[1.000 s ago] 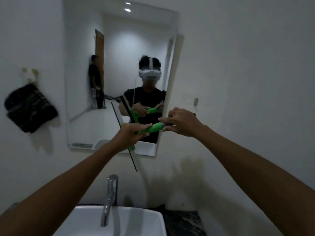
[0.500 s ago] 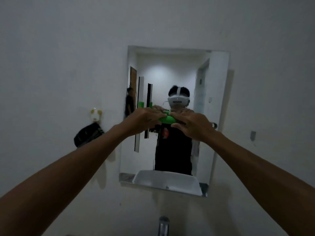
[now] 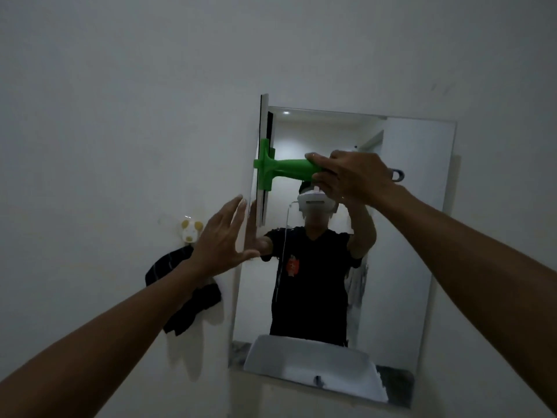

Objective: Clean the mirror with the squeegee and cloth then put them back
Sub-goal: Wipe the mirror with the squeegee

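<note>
Squeegee (image 3: 265, 164) sits at the mirror's (image 3: 407, 236) upper left edge, blade upright, green handle pointing right into the right hand (image 3: 352, 176), which grips it. Left hand (image 3: 226, 236) is open, flat, just below the blade; the sweep likely runs rightward. Cloth (image 3: 187, 297) hangs left, unused.

Right hand (image 3: 352, 179) hides squeegee (image 3: 283, 170) handle middle.

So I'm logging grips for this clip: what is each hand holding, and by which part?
The right hand grips the squeegee by its green handle. The left hand is open, holding nothing.
</note>
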